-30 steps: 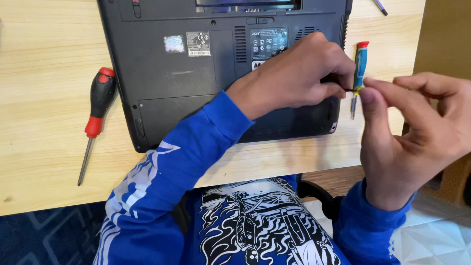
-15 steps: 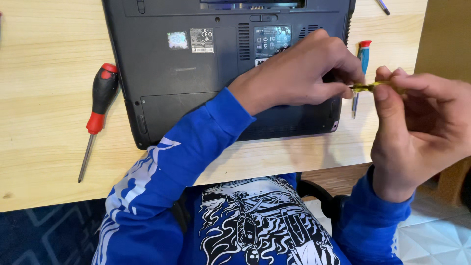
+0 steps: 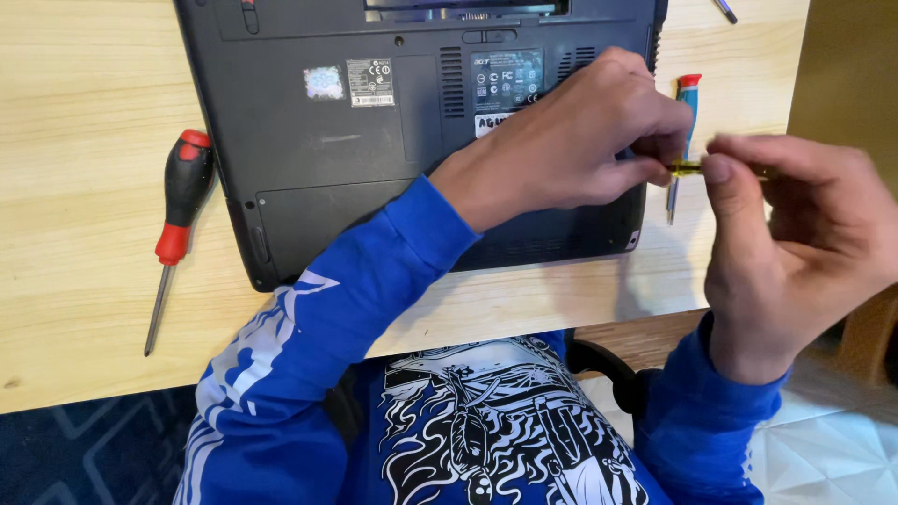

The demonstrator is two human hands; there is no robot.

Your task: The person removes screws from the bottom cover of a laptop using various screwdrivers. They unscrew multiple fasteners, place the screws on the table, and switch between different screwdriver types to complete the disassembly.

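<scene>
A black laptop (image 3: 374, 140) lies upside down on the wooden table (image 3: 75, 187). My left hand (image 3: 571, 140) rests over its right edge, thumb and forefinger pinched on one end of a small yellow screwdriver (image 3: 687, 168). My right hand (image 3: 804, 234) hovers off the table's right edge and grips the other end of that tool, which lies level between both hands. Just behind the hands, a thin screwdriver with a blue handle and red cap (image 3: 688, 93) lies on the table beside the laptop.
A larger screwdriver with a red and black handle (image 3: 180, 196) lies left of the laptop, tip toward me. A thin tool tip (image 3: 725, 9) shows at the top right. The table's front edge is near my blue-sleeved arms; tiled floor (image 3: 842, 449) lies below on the right.
My right hand has dropped slightly and turned, and the yellow screwdriver now shows level between the two hands. The left hand has stayed on the laptop's right edge.
</scene>
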